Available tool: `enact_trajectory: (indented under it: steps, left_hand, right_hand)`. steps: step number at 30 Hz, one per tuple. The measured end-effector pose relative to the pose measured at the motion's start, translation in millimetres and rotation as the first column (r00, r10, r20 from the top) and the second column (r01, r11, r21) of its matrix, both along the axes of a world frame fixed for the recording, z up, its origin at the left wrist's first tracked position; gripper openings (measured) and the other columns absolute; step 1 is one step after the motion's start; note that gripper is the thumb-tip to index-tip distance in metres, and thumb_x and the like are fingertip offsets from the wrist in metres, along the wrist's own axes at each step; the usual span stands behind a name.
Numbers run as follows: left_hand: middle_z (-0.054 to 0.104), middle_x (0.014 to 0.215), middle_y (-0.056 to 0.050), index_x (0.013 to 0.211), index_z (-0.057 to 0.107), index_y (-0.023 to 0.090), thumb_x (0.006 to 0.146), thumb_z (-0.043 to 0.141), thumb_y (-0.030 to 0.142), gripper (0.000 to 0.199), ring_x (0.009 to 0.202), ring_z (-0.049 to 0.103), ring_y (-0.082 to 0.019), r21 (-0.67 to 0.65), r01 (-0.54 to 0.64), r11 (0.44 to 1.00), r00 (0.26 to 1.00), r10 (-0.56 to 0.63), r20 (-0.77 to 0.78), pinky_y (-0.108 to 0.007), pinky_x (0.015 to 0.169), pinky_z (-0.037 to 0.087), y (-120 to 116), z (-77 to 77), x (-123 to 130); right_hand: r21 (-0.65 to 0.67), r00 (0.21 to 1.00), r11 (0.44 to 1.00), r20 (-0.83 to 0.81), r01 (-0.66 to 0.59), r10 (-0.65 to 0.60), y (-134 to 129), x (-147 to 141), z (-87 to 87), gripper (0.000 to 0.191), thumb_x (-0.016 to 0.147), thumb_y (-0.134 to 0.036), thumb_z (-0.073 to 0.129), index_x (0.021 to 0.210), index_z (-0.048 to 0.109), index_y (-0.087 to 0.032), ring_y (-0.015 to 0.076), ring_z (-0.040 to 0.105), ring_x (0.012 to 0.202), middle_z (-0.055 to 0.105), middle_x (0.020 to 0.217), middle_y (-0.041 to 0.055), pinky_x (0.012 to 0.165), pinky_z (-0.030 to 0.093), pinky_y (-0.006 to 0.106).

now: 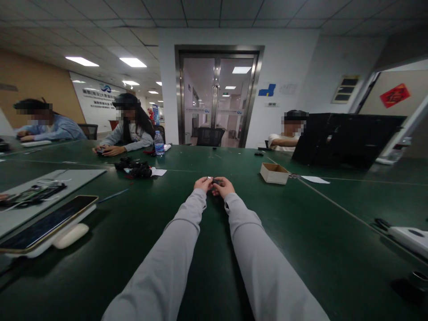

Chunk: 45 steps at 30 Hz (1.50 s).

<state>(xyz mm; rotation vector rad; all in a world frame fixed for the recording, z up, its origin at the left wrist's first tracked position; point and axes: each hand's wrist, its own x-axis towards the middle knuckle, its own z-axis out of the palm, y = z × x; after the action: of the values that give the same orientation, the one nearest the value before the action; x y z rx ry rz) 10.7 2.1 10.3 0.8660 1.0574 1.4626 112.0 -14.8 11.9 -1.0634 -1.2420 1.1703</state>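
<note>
Both my arms, in light grey sleeves, reach forward over the green table (147, 236). My left hand (202, 183) and my right hand (226, 186) meet in the middle of the view, their fingers closed and nearly touching. Between the fingertips is a small dark piece (216, 181), mostly covered by the fingers and too small to name. The right fingers pinch it, and the left fingertips press at its left side. A small silvery glint shows at the left fingers; I cannot tell what it is.
A small open box (274, 174) stands right of my hands. Black parts (134, 168) and a water bottle (159, 143) are farther left. A phone (50, 223) and grey board (88, 173) lie nearer left. A black monitor (347, 140) stands at right. Three people sit across the table.
</note>
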Motion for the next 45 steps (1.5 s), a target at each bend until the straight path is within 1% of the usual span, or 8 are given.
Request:
enact_trajectory:
  steps: [4,7,11,15,22,31,38,45]
  left_hand:
    - [0.059,0.069,0.000,0.094,0.058,0.016,0.068,0.059,0.011,0.027,0.054,0.055,-0.006,0.078,0.056,0.995,0.990,-0.046,-0.131,-0.017,0.054,0.049,-10,2.9,-3]
    - [0.060,0.066,-0.002,0.082,0.061,0.012,0.065,0.064,0.015,0.018,0.054,0.055,-0.006,0.096,0.097,0.991,0.973,-0.074,-0.221,-0.017,0.053,0.049,-11,1.2,-8]
    - [0.060,0.059,-0.003,0.070,0.061,0.010,0.066,0.064,0.024,0.015,0.050,0.056,-0.009,0.055,0.026,0.998,0.938,-0.005,-0.347,-0.019,0.049,0.048,-7,-3.5,-14]
    - [0.060,0.056,-0.004,0.069,0.061,0.010,0.068,0.062,0.028,0.018,0.048,0.056,-0.010,0.040,-0.005,0.999,0.904,0.021,-0.427,-0.020,0.048,0.048,-2,-7.8,-16]
    - [0.063,0.058,-0.004,0.072,0.062,0.011,0.066,0.064,0.029,0.019,0.052,0.059,-0.011,0.037,0.034,0.999,0.912,-0.015,-0.410,-0.020,0.050,0.049,1,-11.7,-18]
    - [0.060,0.054,-0.003,0.068,0.060,0.011,0.067,0.063,0.027,0.016,0.049,0.057,-0.011,0.037,0.034,0.999,0.905,-0.015,-0.425,-0.022,0.050,0.049,1,-10.8,-18]
    - [0.059,0.053,-0.002,0.062,0.056,0.012,0.067,0.063,0.028,0.019,0.046,0.055,-0.010,0.034,0.025,0.999,0.909,-0.008,-0.416,-0.021,0.048,0.047,-2,-9.3,-16]
    - [0.059,0.054,-0.002,0.063,0.056,0.011,0.069,0.061,0.029,0.019,0.046,0.055,-0.010,0.011,0.023,1.000,0.911,-0.016,-0.413,-0.020,0.047,0.047,-1,-8.2,-17]
  right_hand:
    - [-0.023,0.999,0.999,-0.041,-0.028,0.027,-2,9,0.1,0.028,0.067,0.001,0.057,0.089,0.051,-0.015,0.0098,0.055,0.037,0.053,0.049,-0.0062,0.035,0.047,0.017]
    - [-0.026,0.995,0.998,-0.084,-0.055,0.052,0,13,-1.6,0.029,0.064,0.004,0.057,0.085,0.053,-0.015,0.0100,0.056,0.040,0.054,0.050,-0.0049,0.038,0.049,0.017]
    - [-0.041,0.991,0.996,-0.113,-0.081,0.076,2,14,-3.6,0.031,0.061,0.008,0.056,0.082,0.054,-0.015,0.0109,0.058,0.043,0.055,0.052,-0.0039,0.042,0.052,0.019]
    - [-0.055,0.987,0.995,-0.147,-0.080,0.071,0,13,-2.7,0.031,0.061,0.009,0.055,0.081,0.056,-0.015,0.0115,0.060,0.047,0.056,0.055,-0.0030,0.047,0.054,0.021]
    - [-0.096,0.978,0.989,-0.187,-0.113,0.093,-2,14,0.4,0.021,0.070,0.004,0.051,0.081,0.056,-0.013,0.0129,0.061,0.050,0.058,0.059,0.0002,0.049,0.056,0.024]
    - [-0.101,0.973,0.987,-0.206,-0.125,0.102,-4,14,2.0,0.025,0.072,0.007,0.048,0.084,0.055,-0.013,0.0134,0.061,0.050,0.057,0.060,0.0004,0.050,0.056,0.025]
    - [-0.099,0.968,0.984,-0.219,-0.145,0.121,-8,14,5.4,0.024,0.074,0.008,0.047,0.085,0.054,-0.012,0.0135,0.061,0.051,0.057,0.061,0.0011,0.049,0.055,0.024]
    - [-0.104,0.965,0.985,-0.235,-0.140,0.112,-9,15,6.9,0.024,0.073,0.008,0.048,0.085,0.055,-0.012,0.0134,0.061,0.050,0.059,0.062,0.0013,0.050,0.054,0.024]
